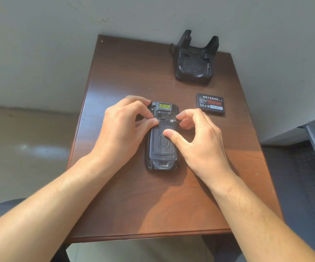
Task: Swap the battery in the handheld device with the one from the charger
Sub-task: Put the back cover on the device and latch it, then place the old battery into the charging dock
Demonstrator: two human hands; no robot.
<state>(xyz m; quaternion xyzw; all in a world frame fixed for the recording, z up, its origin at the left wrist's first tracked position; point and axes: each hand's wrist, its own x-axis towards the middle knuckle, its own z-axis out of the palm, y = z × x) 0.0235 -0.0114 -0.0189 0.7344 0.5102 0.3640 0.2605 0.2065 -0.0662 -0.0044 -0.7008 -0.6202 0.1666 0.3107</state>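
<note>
- Brown wood table [126, 195] stood against a grey wall, carrying everything.
- The black handheld device [162, 148] lay face down at its middle, back cover on.
- The left hand [122, 129] gripped the device's upper left edge; the right hand [196, 142] pressed its thumb on the cover, fingers curled at the latch.
- The charger [195, 61] stood empty at the far right.
- A loose battery [210, 104] lay between charger and right hand, touching neither.
</note>
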